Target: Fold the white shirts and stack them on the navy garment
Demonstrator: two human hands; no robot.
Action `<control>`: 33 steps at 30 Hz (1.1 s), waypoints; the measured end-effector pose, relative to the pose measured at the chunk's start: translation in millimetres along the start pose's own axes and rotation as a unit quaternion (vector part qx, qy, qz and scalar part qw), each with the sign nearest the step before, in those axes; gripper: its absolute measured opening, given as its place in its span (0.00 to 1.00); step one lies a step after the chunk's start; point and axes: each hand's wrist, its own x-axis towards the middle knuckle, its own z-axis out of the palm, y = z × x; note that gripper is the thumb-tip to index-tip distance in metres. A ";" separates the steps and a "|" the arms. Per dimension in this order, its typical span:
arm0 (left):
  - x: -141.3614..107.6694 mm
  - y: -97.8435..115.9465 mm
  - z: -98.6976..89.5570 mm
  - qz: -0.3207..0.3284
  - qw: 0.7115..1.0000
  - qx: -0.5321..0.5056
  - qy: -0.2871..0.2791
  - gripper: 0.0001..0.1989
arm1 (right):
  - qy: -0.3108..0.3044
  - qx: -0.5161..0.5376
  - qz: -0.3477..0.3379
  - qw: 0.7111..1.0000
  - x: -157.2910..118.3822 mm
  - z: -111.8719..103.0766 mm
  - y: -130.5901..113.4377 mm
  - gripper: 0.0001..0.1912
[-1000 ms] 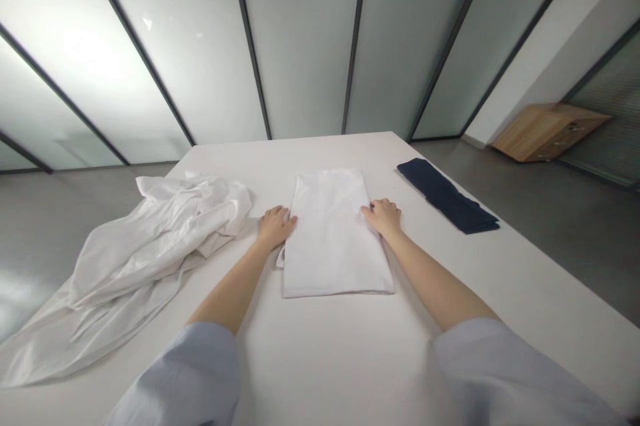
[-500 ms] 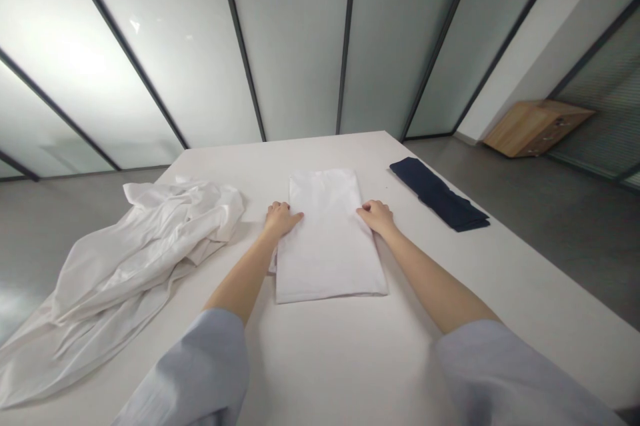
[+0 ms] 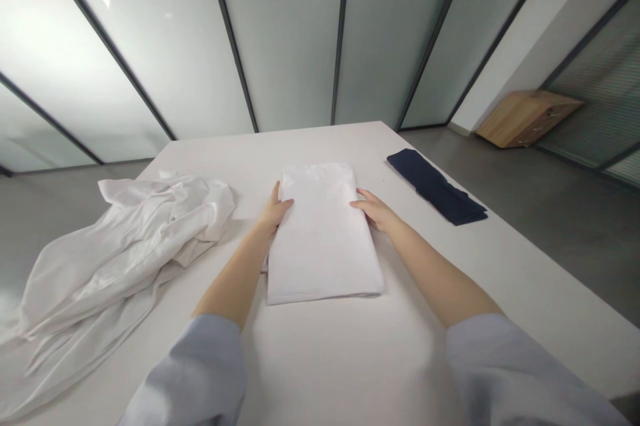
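A folded white garment (image 3: 323, 239) lies flat in the middle of the table as a neat rectangle. At its left edge is my left hand (image 3: 276, 209), thumb on the top layer and forefinger along the side, the other fingers partly hidden. My right hand (image 3: 374, 208) holds the opposite edge the same way, thumb above and fingers at or below the side. A bit of white cloth shows from under the garment's lower left edge.
A rumpled pile of white clothing (image 3: 135, 266) covers the left side of the white table (image 3: 325, 366). Near the right edge lies a folded dark navy cloth (image 3: 435, 186). Beyond stand frosted glass panels (image 3: 285, 39) and a wooden cabinet (image 3: 525, 118) on the floor.
My fingers, curled beside the garment's edges before, have straightened and slid along and under its sides. The garment stays flat; the whole view has shifted slightly.
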 end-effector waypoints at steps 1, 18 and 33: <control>-0.2 0.7 -3.4 0.012 1.000 -0.013 -0.014 0.47 | -0.017 0.015 -0.009 1.000 -0.1 -0.9 0.4 0.38; -10.9 2.8 -30.4 -0.009 0.991 0.090 -0.095 0.39 | -0.077 -0.083 -0.067 0.991 -0.1 -12.9 6.0 0.32; -13.5 28.0 -34.5 0.162 0.885 0.435 -0.031 0.30 | 0.007 -0.354 -0.193 0.915 -2.1 -17.4 -20.6 0.26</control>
